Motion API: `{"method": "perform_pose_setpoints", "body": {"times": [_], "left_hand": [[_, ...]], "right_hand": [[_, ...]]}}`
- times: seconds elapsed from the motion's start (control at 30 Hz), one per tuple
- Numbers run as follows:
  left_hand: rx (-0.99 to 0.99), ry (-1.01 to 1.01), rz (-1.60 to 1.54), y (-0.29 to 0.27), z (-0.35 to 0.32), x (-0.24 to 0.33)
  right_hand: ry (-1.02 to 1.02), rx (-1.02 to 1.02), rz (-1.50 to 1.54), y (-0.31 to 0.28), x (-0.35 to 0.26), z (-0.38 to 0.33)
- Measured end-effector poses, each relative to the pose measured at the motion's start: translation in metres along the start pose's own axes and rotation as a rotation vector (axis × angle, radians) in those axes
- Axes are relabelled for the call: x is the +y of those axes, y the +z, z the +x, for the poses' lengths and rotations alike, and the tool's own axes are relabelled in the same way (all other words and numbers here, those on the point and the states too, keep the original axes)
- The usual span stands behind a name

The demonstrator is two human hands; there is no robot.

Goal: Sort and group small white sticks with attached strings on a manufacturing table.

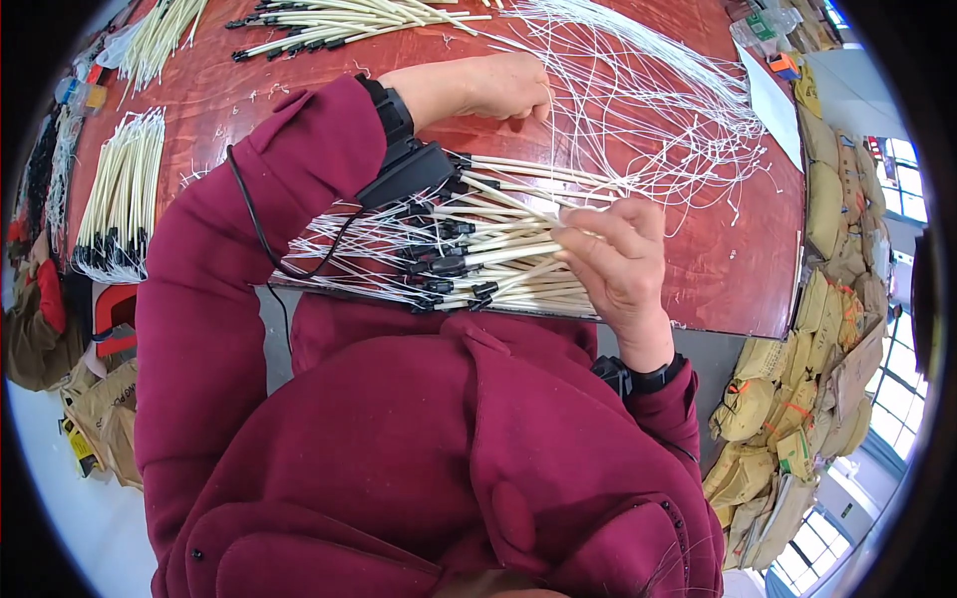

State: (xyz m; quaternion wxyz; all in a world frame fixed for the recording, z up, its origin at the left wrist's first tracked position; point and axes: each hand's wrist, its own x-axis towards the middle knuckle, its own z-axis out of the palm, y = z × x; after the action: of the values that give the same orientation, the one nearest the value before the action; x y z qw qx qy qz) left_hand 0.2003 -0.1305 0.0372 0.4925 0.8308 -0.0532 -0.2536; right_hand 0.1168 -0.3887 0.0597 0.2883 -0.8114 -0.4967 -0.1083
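My left hand (503, 88) is closed in a pinch above the red table, its fingertips on a thin white string (552, 135) that runs down toward my right hand. With thumb and fingers, my right hand (620, 261) grips the end of a cream-coloured tube (510, 195). Beneath and beside it lies a pile of similar cream tubes (538, 284) with black end pieces (449, 265) and white strings trailing left. Just right of my left hand spreads a loose tangle of white strings (638, 110). My left forearm covers part of the pile.
More cream tubes lie in bundles at the left (125, 189) and far side (349, 22) of the red table (738, 269). A white sheet (773, 105) lies by the right edge. Stacked brown sacks (807, 349) stand beyond it, and an orange-red frame (115, 317) sits at left.
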Motion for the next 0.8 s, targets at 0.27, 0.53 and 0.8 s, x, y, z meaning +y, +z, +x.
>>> {"method": "perform_pose_setpoints", "body": {"times": [0.27, 0.53, 0.8], "left_hand": [[0.288, 0.355, 0.633, -0.011, 0.036, -0.053], [0.516, 0.143, 0.874, -0.015, -0.01, -0.024], [-0.025, 0.771, 0.417, 0.035, -0.037, 0.027]], "right_hand": [[0.025, 0.21, -0.128, -0.005, -0.001, 0.0], [0.064, 0.148, -0.06, -0.001, -0.003, -0.012], [0.063, 0.174, -0.051, 0.004, -0.002, -0.011]]}}
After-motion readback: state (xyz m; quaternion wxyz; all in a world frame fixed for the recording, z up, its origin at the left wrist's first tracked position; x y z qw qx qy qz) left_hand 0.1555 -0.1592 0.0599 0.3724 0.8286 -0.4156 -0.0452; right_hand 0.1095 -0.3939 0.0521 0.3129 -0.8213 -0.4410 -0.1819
